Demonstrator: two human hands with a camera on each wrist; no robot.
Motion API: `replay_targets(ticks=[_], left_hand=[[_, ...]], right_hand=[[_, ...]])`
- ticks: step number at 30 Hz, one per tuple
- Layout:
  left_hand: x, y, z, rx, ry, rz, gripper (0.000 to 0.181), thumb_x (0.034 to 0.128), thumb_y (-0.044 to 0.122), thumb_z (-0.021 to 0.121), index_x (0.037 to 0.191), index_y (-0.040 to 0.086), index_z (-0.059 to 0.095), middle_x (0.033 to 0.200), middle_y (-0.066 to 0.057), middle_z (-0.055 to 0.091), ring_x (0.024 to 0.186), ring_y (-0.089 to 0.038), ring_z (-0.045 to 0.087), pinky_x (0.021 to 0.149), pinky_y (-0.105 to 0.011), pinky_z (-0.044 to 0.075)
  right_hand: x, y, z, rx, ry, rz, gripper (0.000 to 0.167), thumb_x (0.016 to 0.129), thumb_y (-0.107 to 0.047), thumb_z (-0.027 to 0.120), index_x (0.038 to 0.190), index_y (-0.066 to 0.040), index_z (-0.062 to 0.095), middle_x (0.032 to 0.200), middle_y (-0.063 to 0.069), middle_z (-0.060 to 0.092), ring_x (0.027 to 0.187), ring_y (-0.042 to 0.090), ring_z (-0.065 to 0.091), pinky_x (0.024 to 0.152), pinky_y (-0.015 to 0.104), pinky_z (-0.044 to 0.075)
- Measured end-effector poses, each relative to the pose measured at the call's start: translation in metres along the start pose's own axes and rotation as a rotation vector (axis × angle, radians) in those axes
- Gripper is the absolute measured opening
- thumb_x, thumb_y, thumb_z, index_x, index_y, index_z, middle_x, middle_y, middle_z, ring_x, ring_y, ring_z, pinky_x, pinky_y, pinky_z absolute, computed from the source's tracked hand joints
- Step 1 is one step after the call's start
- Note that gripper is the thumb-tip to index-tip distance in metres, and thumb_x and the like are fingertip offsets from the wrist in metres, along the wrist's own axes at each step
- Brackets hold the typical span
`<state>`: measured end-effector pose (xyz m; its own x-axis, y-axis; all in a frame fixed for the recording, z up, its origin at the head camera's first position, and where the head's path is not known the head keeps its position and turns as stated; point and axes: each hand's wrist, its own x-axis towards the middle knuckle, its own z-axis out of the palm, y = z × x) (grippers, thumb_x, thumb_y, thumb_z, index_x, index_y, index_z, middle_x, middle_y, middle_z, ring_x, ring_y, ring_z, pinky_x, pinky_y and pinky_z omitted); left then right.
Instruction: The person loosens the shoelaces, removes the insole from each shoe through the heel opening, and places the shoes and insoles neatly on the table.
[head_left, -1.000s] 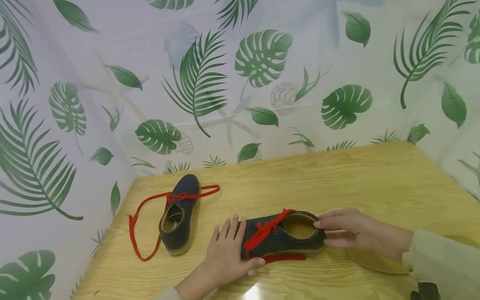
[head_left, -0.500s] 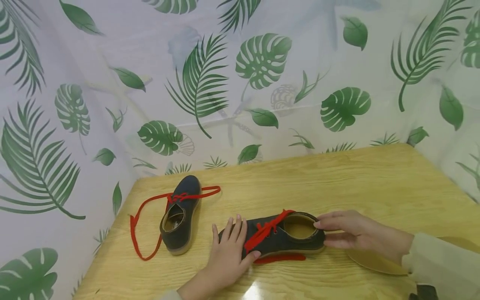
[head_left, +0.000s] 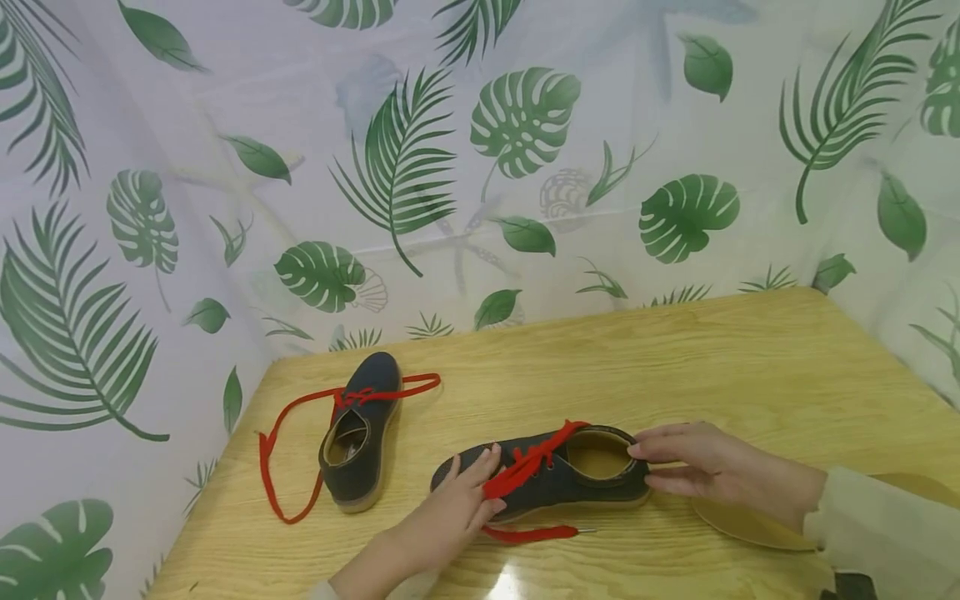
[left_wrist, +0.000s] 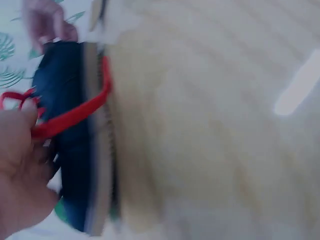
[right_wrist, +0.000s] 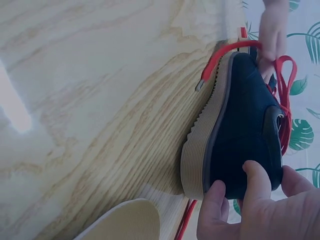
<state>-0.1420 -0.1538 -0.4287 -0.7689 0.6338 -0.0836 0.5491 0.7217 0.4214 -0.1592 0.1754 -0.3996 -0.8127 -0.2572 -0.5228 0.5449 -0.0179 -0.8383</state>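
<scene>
Lace end (head_left: 551,533): shifts toward left grip (head_left: 444,518)
Left grip: pinch unclear
Held shoe (head_left: 562,493): lengthwise between grips
Right grip (head_left: 693,457): grasping heel (right_wrist: 233,176)

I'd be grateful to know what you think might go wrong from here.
The right hand grips the near shoe at its heel, so a firm tug on the laces might pivot it. The near shoe's red lace end lies beside the sole and could get pinned if the shoe shifts. The far shoe's lace loops out across the table; a passing hand might snag it.
</scene>
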Motion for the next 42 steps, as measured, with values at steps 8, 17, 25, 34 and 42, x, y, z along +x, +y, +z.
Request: replay_targets(ticks=[8,17,25,34,42], left_hand=[[-0.008,-0.002,-0.035,-0.552,-0.236,-0.024,0.051,0.1039,0.037,0.031,0.133,0.002,0.053,0.133,-0.014,0.055,0.126,-0.028,0.049,0.104,-0.034,0.041],[-0.004,-0.015,-0.034,-1.548,-0.474,-0.021,0.065,0.1022,0.045,0.026,0.131,-0.009,0.049,0.122,-0.016,0.062,0.111,-0.021,0.062,0.093,-0.036,0.050],[-0.003,-0.008,-0.024,-2.161,-0.374,0.117,0.068,0.1039,0.041,0.012,0.119,0.001,0.064,0.112,-0.012,0.068,0.107,-0.019,0.064,0.093,-0.027,0.049],[0.016,0.019,-0.021,-2.570,0.354,-0.147,0.056,0.1033,0.038,0.013,0.151,0.009,0.015,0.149,-0.011,0.032,0.137,-0.019,0.034,0.111,-0.028,0.030],[0.023,0.019,-0.024,-2.533,0.668,-0.212,0.055,0.1035,0.038,0.012,0.153,0.014,0.010,0.158,-0.003,0.012,0.143,-0.015,0.019,0.113,-0.029,0.025]], right_hand=[[-0.003,-0.002,-0.001,-0.001,-0.012,-0.016,0.041,0.087,-0.009,0.068,0.123,0.005,0.055,0.100,0.002,0.060,0.084,0.015,0.065,0.076,0.027,0.057],[-0.002,-0.001,-0.001,-0.013,-0.018,-0.021,0.030,0.086,-0.008,0.068,0.114,0.002,0.062,0.099,0.002,0.061,0.085,0.015,0.065,0.077,0.027,0.057],[-0.003,-0.003,0.001,-0.018,-0.016,-0.012,0.031,0.088,-0.009,0.067,0.115,0.002,0.060,0.099,0.002,0.061,0.081,0.014,0.065,0.074,0.026,0.057],[-0.004,-0.006,0.000,-0.018,-0.008,-0.011,0.026,0.087,-0.009,0.067,0.111,0.000,0.063,0.097,0.002,0.062,0.081,0.015,0.065,0.074,0.026,0.057],[-0.005,-0.008,0.000,-0.002,-0.013,-0.007,0.027,0.086,-0.008,0.068,0.112,0.000,0.064,0.095,0.001,0.063,0.080,0.014,0.066,0.074,0.026,0.057]])
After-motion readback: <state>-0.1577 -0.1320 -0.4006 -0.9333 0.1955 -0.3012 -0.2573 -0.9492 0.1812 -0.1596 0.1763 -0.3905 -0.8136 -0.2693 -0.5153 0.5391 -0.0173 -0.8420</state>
